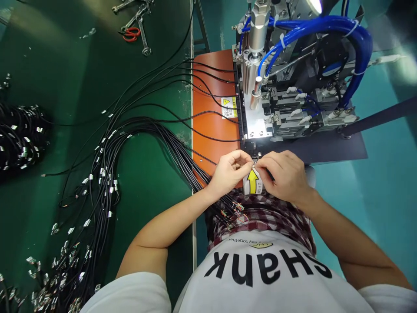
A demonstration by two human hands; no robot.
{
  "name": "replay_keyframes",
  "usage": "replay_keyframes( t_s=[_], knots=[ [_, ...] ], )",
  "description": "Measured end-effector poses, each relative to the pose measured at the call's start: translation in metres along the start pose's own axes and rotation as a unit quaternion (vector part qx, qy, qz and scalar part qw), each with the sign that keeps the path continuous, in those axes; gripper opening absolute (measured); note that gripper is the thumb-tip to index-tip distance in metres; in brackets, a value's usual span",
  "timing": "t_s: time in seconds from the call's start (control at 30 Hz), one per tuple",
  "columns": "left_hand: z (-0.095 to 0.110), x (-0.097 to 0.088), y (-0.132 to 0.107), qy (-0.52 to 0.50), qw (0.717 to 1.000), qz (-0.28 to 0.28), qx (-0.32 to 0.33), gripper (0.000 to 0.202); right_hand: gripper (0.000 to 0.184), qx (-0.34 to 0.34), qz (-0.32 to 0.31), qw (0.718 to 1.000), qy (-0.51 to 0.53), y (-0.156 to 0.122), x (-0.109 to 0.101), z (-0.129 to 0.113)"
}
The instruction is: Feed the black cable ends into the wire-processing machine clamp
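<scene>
My left hand (230,173) is closed in a pinch at the front corner of the machine, and a single black cable (205,157) runs in under it. Facing it, my right hand (284,174) also pinches, its fingertips almost touching the left ones. What lies between the fingertips is too small to make out. Just below them is a white label with a yellow arrow (252,181). A bundle of black cables (177,154) passes beneath my left forearm to my lap, where stripped coloured wire ends (238,207) show.
Several black cables cross an orange plate (211,130) into the machine (257,100), which carries blue air hoses (358,48). On the green table (156,174) lie wrenches (143,37), red-handled scissors (131,34), a cable coil (22,134) and piled metal connectors (61,274).
</scene>
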State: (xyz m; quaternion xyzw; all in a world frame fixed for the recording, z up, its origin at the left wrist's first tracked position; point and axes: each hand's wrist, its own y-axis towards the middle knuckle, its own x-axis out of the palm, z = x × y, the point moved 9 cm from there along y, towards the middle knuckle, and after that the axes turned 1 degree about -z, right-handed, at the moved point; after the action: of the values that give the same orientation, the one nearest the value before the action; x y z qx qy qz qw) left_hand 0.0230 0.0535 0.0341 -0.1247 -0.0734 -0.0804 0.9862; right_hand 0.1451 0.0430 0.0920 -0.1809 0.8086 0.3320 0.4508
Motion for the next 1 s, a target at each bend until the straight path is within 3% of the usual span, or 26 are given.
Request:
replay_keyframes(
  t_s=[0.13, 0.5, 0.7, 1.0],
  knots=[
    [0.002, 0.002, -0.001, 0.009, 1.000, -0.012, -0.005, 0.017, 0.011, -0.070, -0.037, 0.995, -0.066, 0.009, -0.005, -0.006],
    [-0.001, 0.003, 0.000, 0.020, 0.999, -0.039, -0.032, 0.019, 0.007, 0.030, -0.064, 0.995, 0.075, 0.010, 0.006, 0.020],
    [-0.004, 0.004, 0.000, 0.031, 0.997, -0.055, -0.053, 0.021, 0.005, 0.011, -0.027, 0.997, 0.078, 0.008, 0.004, 0.017],
    [-0.003, 0.004, 0.000, 0.069, 0.993, -0.073, -0.061, 0.025, 0.005, 0.006, -0.032, 0.997, 0.076, 0.006, 0.005, 0.017]
  ],
)
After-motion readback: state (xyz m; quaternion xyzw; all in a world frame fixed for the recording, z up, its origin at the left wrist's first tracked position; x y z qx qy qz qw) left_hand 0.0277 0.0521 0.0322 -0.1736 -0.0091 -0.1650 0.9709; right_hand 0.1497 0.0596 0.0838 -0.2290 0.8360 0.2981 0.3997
